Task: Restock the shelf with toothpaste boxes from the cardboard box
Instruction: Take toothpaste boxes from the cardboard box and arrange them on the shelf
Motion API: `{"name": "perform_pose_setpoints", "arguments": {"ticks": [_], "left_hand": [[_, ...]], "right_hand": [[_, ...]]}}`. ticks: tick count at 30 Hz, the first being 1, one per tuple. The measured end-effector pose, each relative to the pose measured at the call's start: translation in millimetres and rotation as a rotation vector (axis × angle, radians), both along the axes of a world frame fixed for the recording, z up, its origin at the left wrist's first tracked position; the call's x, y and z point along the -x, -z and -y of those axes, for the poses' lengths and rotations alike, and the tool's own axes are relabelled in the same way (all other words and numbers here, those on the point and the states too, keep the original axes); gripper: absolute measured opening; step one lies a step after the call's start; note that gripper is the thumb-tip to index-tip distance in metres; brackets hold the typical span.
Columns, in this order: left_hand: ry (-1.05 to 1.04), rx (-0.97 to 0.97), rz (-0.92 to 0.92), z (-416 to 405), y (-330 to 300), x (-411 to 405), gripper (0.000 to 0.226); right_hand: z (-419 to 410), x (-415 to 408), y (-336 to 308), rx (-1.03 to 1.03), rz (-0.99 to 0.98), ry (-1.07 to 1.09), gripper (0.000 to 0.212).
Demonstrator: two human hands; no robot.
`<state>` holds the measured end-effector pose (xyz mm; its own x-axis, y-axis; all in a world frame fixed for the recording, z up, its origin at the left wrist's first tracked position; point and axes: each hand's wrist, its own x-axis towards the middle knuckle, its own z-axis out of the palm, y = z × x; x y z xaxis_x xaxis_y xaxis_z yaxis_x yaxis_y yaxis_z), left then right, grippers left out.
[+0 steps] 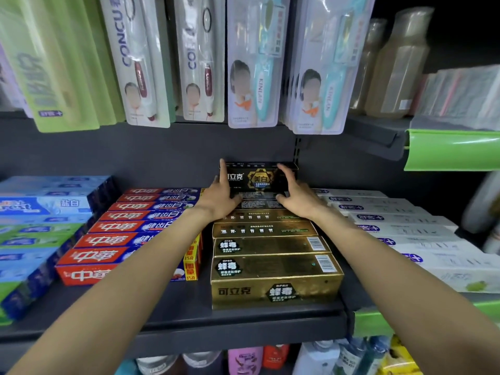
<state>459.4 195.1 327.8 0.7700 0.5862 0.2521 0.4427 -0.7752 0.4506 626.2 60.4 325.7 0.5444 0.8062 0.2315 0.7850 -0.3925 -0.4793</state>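
A black toothpaste box (pixel 259 177) with a gold hexagon label stands at the back of the dark shelf (pixel 243 320), on top of the rear boxes of its row. My left hand (pixel 220 197) holds its left end, index finger straight up along the edge. My right hand (pixel 296 193) holds its right end with fingers over the top and thumb below. In front of it runs a row of gold toothpaste boxes (pixel 273 269) reaching the shelf's front. The cardboard box is out of view.
Red and blue toothpaste boxes (pixel 108 239) fill the row to the left, blue and green ones (pixel 32 226) farther left, white ones (pixel 405 234) to the right. Toothbrush packs (pixel 254 71) hang overhead. Bottles (pixel 270 361) stand on the shelf below.
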Motion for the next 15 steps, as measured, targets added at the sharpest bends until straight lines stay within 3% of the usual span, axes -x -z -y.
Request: {"name": "perform_pose_setpoints", "arguments": {"ticks": [9, 15], "left_hand": [[-0.029, 0.084, 0.010, 15.6, -8.6, 15.6, 0.091], [0.061, 0.020, -0.263, 47.5, -7.0, 38.5, 0.063]], "right_hand": [[16.6, 7.6, -1.1, 0.073, -0.079, 0.028, 0.077], [24.9, 23.4, 4.2, 0.234, -0.077, 0.066, 0.067]]}}
